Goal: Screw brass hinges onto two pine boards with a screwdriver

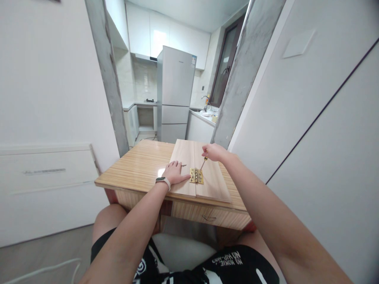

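Observation:
Two pale wooden boards, the left board [182, 152] and the right board [214, 185], lie side by side on the table. A brass hinge [196, 176] spans the seam between them. My left hand [174, 172] rests flat on the left board, fingers spread, its thumb touching the hinge's left edge. My right hand [213, 151] is wrapped round the handle of a screwdriver [203, 163], whose tip points down at the upper right part of the hinge. A small dark pointed item [184, 165] lies by my left fingertips; its kind is unclear.
The boards lie on a wood-grain table [142, 161] with a front drawer [192, 215]. White walls stand close on both sides. Beyond the table are a silver refrigerator [177, 79] and a sink counter [201, 122]. My legs are under the table's front edge.

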`<state>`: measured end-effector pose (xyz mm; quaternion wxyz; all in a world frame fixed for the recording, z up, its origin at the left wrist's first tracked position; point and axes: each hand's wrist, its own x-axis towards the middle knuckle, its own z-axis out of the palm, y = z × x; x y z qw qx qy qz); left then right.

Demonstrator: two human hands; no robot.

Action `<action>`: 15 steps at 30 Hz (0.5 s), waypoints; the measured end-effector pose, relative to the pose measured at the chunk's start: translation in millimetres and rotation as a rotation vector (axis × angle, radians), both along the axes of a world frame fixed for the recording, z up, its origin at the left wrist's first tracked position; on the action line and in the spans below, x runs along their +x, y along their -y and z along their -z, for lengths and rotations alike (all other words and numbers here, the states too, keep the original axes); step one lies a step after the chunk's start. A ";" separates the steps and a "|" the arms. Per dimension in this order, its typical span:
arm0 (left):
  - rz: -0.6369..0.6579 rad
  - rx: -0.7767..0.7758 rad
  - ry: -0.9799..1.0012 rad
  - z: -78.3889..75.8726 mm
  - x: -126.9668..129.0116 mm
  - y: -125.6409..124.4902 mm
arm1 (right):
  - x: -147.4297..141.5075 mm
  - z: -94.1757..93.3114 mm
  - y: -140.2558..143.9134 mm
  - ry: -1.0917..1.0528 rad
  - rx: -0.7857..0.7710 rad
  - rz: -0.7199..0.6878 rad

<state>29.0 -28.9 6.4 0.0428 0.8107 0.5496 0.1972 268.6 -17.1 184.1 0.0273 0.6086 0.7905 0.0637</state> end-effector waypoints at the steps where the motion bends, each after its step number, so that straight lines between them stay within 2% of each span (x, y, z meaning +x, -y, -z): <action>1: 0.001 -0.003 0.001 -0.4 0.0 0.3 | -0.9 0.0 -0.3 -0.001 -0.011 -0.015; 5: -0.003 -0.012 -0.002 -2.2 0.0 1.8 | -6.8 1.7 1.4 -0.001 -0.012 -0.049; 10: -0.005 -0.008 -0.005 -2.8 0.2 2.5 | -12.0 0.8 9.9 0.053 0.090 0.072; 15: -0.007 -0.010 0.007 -2.6 0.3 2.6 | -8.7 -3.8 11.8 0.059 0.050 0.130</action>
